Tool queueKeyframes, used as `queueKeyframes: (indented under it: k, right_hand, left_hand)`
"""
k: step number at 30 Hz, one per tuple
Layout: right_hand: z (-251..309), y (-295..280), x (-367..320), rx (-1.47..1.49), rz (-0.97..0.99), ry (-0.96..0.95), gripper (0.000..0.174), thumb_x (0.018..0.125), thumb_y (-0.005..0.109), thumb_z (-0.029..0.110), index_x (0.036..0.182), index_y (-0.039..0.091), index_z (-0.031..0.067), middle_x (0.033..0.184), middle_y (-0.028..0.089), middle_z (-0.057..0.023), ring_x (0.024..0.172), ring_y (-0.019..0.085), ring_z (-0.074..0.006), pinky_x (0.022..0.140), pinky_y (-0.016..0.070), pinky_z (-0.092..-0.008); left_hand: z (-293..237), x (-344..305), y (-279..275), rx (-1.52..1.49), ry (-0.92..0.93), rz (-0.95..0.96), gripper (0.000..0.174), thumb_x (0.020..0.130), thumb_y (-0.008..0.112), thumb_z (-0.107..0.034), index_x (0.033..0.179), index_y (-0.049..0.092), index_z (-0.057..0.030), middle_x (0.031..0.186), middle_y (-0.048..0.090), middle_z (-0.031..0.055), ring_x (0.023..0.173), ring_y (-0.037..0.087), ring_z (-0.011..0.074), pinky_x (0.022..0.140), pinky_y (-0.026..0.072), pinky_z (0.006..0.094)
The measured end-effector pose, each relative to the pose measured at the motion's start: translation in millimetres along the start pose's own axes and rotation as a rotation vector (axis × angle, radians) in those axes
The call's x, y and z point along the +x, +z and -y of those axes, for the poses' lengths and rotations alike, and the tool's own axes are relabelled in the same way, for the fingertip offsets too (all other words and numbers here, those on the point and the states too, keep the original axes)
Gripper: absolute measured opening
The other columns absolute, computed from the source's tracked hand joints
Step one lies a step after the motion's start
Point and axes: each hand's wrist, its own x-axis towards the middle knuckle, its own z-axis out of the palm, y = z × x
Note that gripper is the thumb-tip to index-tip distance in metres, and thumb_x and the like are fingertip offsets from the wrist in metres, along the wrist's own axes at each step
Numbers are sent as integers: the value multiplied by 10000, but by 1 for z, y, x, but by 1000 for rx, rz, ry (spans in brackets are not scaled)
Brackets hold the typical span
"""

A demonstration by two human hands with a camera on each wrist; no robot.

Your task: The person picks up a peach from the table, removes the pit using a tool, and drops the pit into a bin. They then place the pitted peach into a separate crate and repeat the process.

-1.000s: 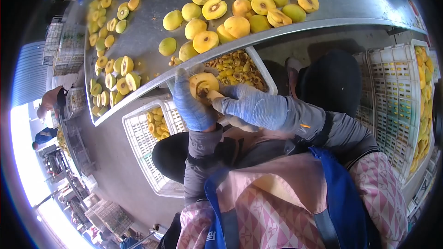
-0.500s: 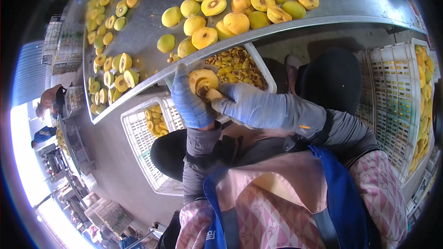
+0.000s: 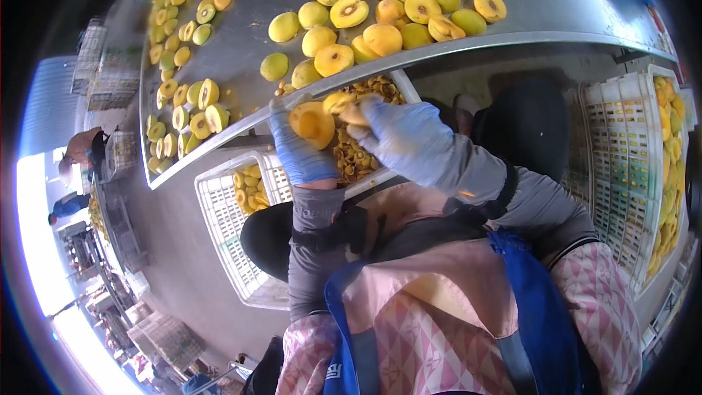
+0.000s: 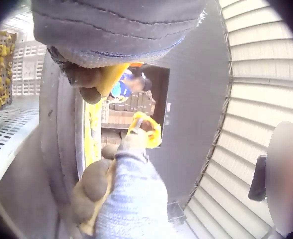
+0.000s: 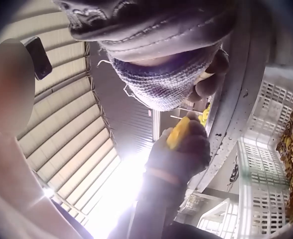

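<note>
In the head view my left hand [image 3: 295, 153], in a blue knit glove, grips a yellow peach half [image 3: 314, 124] whose hollowed cut face turns up. My gloved right hand [image 3: 413, 135], blurred, is just right of it, lifted off the fruit. Its fingers curl round a pitting knife [image 4: 138, 124], mostly hidden in the fist; a metal tip shows in the left wrist view. At that tip sits a yellow cut-out piece [image 4: 155, 138] with a brown middle. The right wrist view shows the peach half [image 5: 179, 133] from the side, held in the left fingers.
A metal table [image 3: 248, 44] bears many cut peaches [image 3: 384, 39] along its near edge. Below the hands stands a crate of brown-yellow scraps [image 3: 358, 155]. A white crate [image 3: 219, 197] with peach halves is at left, a tall full one [image 3: 621, 153] at right.
My right hand has pulled away from the peach half, up and to the right, taking a cut-out piece with it. The left hand still holds the half, its hollow now exposed.
</note>
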Motion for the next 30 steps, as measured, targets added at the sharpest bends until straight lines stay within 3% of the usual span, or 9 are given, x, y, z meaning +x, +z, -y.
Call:
queueKeyframes:
  k: [2, 4, 13, 18, 21, 24, 26, 28, 30]
  right_hand:
    - [-1, -2, -1, -9, -70, 37, 296, 927, 621, 293, 1040, 538, 33, 683, 643, -149, 588, 648, -346, 524, 509, -448]
    - [-2, 1, -1, 17, -30, 61, 314, 925, 619, 326, 1027, 551, 37, 679, 641, -167, 596, 648, -365, 544, 509, -481]
    - [-11, 19, 0, -82, 254, 281, 339, 939, 603, 373, 1044, 574, 52, 751, 650, -238, 735, 650, -451, 643, 517, -528]
    - [-29, 36, -9, 44, 303, 218, 360, 950, 604, 352, 1118, 578, 35, 823, 647, -268, 804, 633, -472, 661, 505, -522]
    - [-36, 42, -6, 5, 453, 361, 397, 961, 599, 351, 1163, 554, 12, 833, 645, -273, 807, 624, -472, 669, 487, -501]
    - [-45, 49, -8, 43, 491, 401, 383, 968, 600, 333, 1157, 550, 4, 830, 637, -266, 789, 623, -457, 667, 486, -477]
    - [-48, 53, -9, 66, 517, 419, 356, 975, 601, 305, 1137, 547, -8, 830, 625, -247, 746, 619, -414, 652, 484, -444]
    - [-55, 60, -12, 75, 459, 312, 340, 982, 611, 264, 1180, 557, -7, 686, 532, -25, 562, 467, -89, 493, 408, -284]
    - [-59, 63, -14, 64, 464, 322, 340, 981, 614, 276, 1168, 559, -3, 680, 528, -19, 558, 467, -88, 491, 403, -280]
  left_hand:
    - [-6, 15, -24, -18, 41, -5, 537, 974, 500, -516, 1171, 599, -26, 1032, 675, 133, 874, 659, 206, 690, 559, 331]
    - [-24, 13, -34, 26, 7, 326, 566, 960, 501, -551, 1140, 612, -26, 898, 678, 184, 692, 653, 269, 644, 553, 375]
    - [-169, -22, -192, 392, 712, -102, 394, 996, 516, -337, 1087, 646, 23, 956, 698, 163, 818, 682, 223, 682, 559, 313]
    - [-158, 14, -387, 510, 310, -570, 424, 904, 646, -407, 1110, 635, -37, 913, 687, 114, 737, 665, 232, 594, 518, 302]
    - [-98, -2, -461, 229, 150, -472, 356, 901, 669, -367, 1101, 638, -74, 955, 651, 62, 841, 652, 218, 654, 547, 356]
    - [-45, 18, -529, 748, -232, -568, 369, 899, 668, -363, 1094, 652, -50, 917, 667, 71, 768, 658, 220, 625, 549, 365]
    - [-9, 27, -571, 1013, -411, -386, 432, 881, 658, -417, 1079, 664, -33, 937, 666, 103, 714, 653, 216, 571, 547, 352]
    - [9, 19, -561, 1111, -460, -349, 417, 885, 657, -417, 1090, 686, -55, 942, 685, 88, 764, 666, 229, 609, 557, 360]
    - [25, 18, -559, 1067, -548, -179, 429, 893, 643, -439, 1109, 690, -73, 917, 691, 57, 824, 669, 223, 673, 551, 365]
